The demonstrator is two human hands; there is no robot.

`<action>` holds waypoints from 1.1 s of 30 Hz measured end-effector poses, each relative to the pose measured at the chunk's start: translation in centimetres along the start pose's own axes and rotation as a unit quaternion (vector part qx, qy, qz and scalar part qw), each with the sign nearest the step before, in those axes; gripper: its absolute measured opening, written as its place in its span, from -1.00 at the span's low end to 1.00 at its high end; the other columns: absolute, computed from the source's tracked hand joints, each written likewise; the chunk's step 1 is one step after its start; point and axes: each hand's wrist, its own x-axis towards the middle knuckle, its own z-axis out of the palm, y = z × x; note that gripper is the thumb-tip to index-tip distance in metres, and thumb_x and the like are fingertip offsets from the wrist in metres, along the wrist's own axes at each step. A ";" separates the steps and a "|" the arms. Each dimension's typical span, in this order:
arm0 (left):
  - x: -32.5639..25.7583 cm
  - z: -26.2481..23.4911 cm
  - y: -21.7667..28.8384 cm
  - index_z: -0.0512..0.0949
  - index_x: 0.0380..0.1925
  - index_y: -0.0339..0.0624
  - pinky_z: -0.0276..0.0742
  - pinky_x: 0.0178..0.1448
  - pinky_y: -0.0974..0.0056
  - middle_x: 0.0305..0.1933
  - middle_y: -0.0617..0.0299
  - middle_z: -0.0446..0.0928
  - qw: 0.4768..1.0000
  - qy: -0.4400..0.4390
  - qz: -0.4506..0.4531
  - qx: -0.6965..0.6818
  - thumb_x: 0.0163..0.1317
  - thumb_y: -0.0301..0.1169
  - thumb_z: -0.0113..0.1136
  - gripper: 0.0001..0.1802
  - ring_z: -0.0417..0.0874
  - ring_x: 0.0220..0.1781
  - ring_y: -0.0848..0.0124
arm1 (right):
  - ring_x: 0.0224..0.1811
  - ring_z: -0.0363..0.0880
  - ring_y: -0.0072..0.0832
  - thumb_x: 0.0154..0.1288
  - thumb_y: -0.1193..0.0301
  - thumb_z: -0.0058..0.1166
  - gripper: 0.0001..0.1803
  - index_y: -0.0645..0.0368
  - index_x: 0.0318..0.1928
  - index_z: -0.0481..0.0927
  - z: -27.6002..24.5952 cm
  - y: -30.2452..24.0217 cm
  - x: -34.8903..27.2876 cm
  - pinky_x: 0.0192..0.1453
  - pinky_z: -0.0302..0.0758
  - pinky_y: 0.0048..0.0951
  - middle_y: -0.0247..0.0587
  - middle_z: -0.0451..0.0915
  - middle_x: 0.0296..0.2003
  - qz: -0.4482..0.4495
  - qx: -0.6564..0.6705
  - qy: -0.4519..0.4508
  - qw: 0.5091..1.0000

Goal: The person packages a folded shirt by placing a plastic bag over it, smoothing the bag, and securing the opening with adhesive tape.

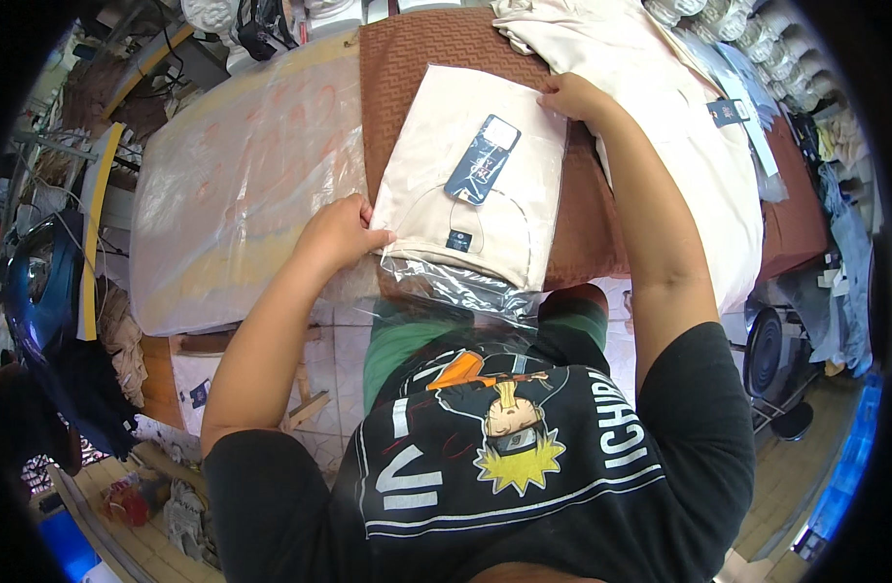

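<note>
T-shirt (524, 476), hands (341, 233) (576, 98) on bagged garment (426, 165)

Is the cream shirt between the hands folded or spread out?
Folded: the cream shirt lies as a compact rectangle inside a clear plastic bag, its neckline toward the person.

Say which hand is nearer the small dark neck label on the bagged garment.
Left. The left hand is at the left edge of the clear bag, roughly level with the neck label; the right hand is at its upper right corner, farther off.
</note>
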 end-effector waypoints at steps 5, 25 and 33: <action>5.0 -2.0 -1.6 0.53 -0.29 -0.18 0.51 -0.23 0.21 -0.35 0.08 0.60 0.995 -0.043 0.042 0.082 -0.11 -0.27 0.40 -0.62 0.62 -0.29 0.31 | -0.59 0.57 -0.35 0.15 0.31 0.10 -0.75 0.25 -0.28 0.63 -0.4 -1.0 -7.1 -0.46 0.52 -0.35 -0.10 0.63 -0.53 0.093 -0.059 0.010 0.994; 4.5 -0.4 -3.4 0.48 0.06 -0.28 0.44 0.02 0.37 -0.01 0.15 0.57 0.928 0.158 0.095 -0.325 0.17 -0.21 0.26 -0.49 0.54 -0.02 0.46 | -0.32 0.59 -0.22 0.18 0.39 0.08 -0.79 0.18 -0.20 0.65 0.6 -8.4 -16.7 -0.19 0.49 -0.30 -0.05 0.63 -0.32 -0.140 0.111 0.030 0.983; 6.5 0.8 -1.0 0.41 0.12 -0.41 0.47 -0.08 0.39 -0.01 0.11 0.56 0.890 0.114 -0.019 -0.442 0.12 -0.20 0.31 -0.35 0.56 -0.11 0.44 | -0.25 0.52 -0.30 0.17 0.57 -0.03 -0.70 0.05 -0.12 0.64 4.1 -9.5 -9.3 -0.09 0.44 -0.36 -0.11 0.53 -0.23 -0.165 0.062 0.047 0.983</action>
